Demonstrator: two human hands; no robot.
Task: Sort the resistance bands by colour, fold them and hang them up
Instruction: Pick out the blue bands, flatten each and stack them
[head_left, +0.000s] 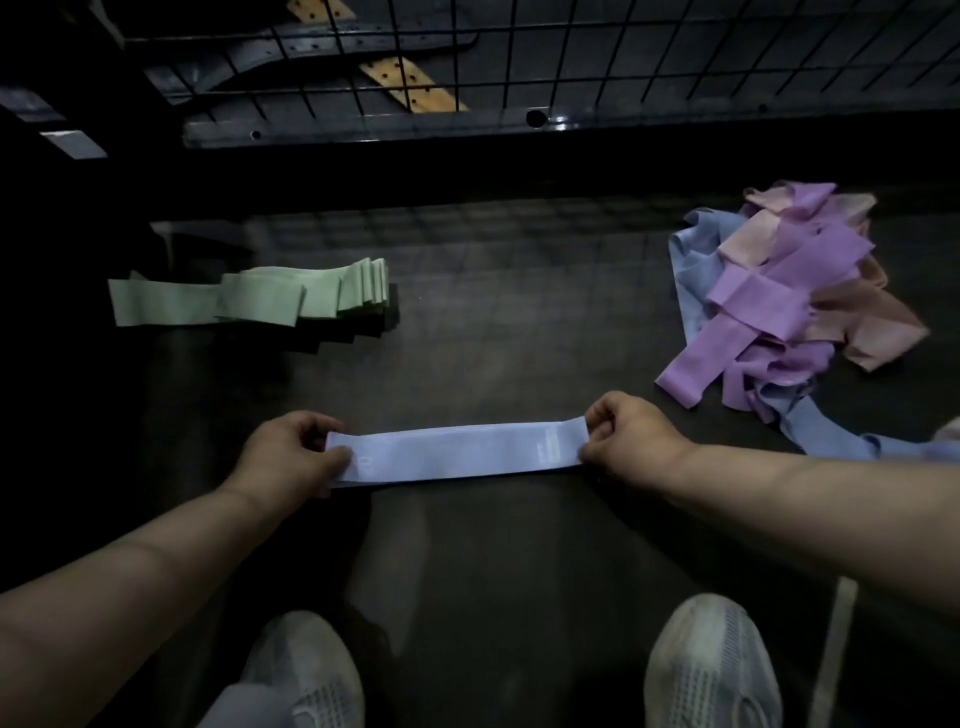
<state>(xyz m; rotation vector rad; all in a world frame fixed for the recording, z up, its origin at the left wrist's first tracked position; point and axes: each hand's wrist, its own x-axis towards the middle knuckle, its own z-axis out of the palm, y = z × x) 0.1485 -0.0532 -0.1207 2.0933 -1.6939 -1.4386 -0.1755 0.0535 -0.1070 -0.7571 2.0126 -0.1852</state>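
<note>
A pale blue resistance band is held flat between two hands at the near middle of the dark tabletop.

At the far left, a row of folded green bands lies overlapped on the tabletop, well apart from everything else. Nearer, the left hand pinches the blue band's left end, thumb on top and fingers curled under. The band runs straight to the right, with pale printing showing near its right end. There the right hand pinches the other end between thumb and curled fingers. At the far right sits a loose heap of purple, pink and blue bands, tangled over one another, with one blue strip trailing near the right forearm. A black wire grid stands along the far edge. Two pale shoes show at the near edge.
</note>
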